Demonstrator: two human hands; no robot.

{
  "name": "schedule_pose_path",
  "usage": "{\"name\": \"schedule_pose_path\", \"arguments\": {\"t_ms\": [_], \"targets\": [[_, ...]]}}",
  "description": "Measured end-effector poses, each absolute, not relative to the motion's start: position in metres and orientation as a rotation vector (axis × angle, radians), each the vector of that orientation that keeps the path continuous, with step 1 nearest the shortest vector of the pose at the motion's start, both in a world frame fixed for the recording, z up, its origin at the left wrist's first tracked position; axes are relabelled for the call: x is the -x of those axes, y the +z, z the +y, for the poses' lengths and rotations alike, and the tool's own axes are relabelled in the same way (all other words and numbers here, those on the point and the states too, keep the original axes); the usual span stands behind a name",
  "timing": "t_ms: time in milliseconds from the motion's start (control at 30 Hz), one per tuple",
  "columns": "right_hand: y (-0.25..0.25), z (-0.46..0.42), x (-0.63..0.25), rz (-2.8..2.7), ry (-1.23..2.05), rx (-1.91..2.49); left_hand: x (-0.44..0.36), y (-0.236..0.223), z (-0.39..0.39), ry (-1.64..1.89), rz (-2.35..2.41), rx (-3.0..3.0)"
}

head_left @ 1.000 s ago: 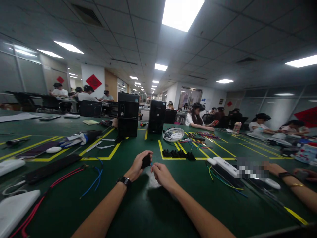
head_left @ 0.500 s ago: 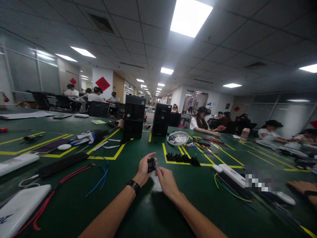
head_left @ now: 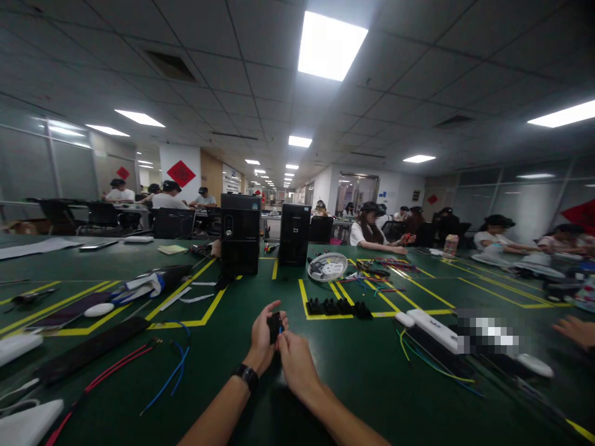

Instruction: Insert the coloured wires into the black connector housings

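In the middle of the head view, my left hand (head_left: pixel 264 334) is closed around a small black block-shaped component (head_left: pixel 274 326), with a watch on that wrist. My right hand (head_left: pixel 296 359) is pinched together right against the component. A thin blue piece (head_left: pixel 279 332) shows between its fingertips and the block; its kind is too small to tell. The fingers hide where the two meet. Beyond my hands, several similar black components (head_left: pixel 331 306) stand in a row by the yellow tape.
Blue wires (head_left: pixel 179 365) and red wires (head_left: pixel 118 367) lie to my left. Two black boxes (head_left: pixel 294 235) stand ahead, beside a white basket (head_left: pixel 328 267). A white power strip (head_left: pixel 437 329) is at right, with another person's hand (head_left: pixel 576 331) near the edge.
The view has tilted up and turned slightly right, so the table things appear shifted left and lower. Both hands stay together at the black component, which is turned a little.
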State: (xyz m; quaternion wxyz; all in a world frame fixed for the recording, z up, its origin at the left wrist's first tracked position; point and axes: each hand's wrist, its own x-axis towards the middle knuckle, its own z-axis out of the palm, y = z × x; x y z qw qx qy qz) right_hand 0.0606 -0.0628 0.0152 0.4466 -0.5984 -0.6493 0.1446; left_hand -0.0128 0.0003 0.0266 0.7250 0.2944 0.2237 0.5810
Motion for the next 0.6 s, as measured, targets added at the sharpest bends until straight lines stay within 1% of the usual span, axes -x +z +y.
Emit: {"name": "schedule_pose_path", "arguments": {"t_ms": [133, 300, 400, 600], "targets": [[0.016, -0.063, -0.074, -1.613, 0.366, 1.432, 0.018, 0.030, 0.004, 1.189, 0.423, -0.592], [0.025, -0.064, -0.078, -1.573, 0.413, 1.417, 0.022, 0.019, 0.008, 1.245, 0.559, -0.771], [0.031, -0.066, -0.079, -1.559, 0.397, 1.425, 0.020, 0.015, 0.006, 1.261, 0.548, -0.845], [0.024, -0.071, -0.078, -1.622, 0.352, 1.361, 0.014, 0.027, 0.001, 1.252, 0.416, -0.631]]}}
